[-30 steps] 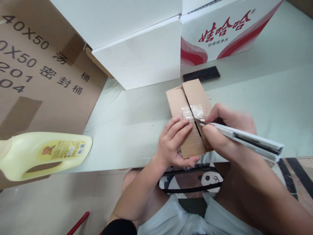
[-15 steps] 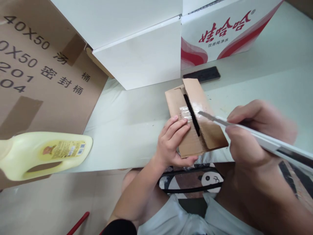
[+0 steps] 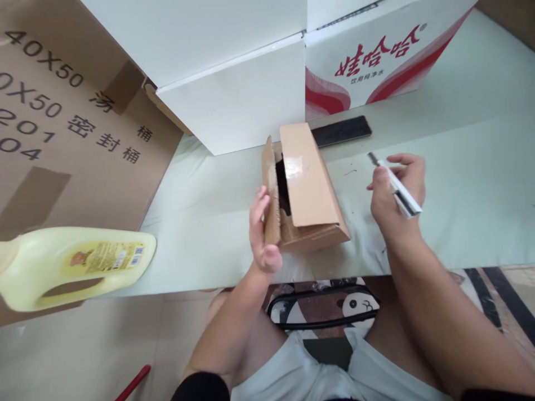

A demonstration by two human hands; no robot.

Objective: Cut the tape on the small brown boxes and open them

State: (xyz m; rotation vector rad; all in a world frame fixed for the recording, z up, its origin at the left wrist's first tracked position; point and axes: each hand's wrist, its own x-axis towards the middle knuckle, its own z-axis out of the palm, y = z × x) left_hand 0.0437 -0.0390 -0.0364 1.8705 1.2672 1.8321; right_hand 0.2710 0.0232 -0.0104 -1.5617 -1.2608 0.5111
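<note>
A small brown cardboard box [image 3: 313,178] rests near the table's front edge. Its top flaps are parted, with a dark gap between them, and clear tape shows on the right flap. My left hand [image 3: 262,234] grips the raised left flap, fingers along its outer side and thumb at the near corner. To the right of the box, apart from it, my right hand [image 3: 401,189] is closed around a white utility knife [image 3: 399,189], whose tip points up and left. What the box holds is hidden in shadow.
Behind the box lies a black phone [image 3: 343,131]. White cartons [image 3: 238,100] and a red-and-white printed carton [image 3: 371,67] stand at the back. At left are a big brown carton [image 3: 83,111] and a pale yellow jug [image 3: 83,267] on its side.
My right hand has drawn the knife away from the box, up and to the right. The box has turned and shifted left, and its left flap now stands raised in my left hand.
</note>
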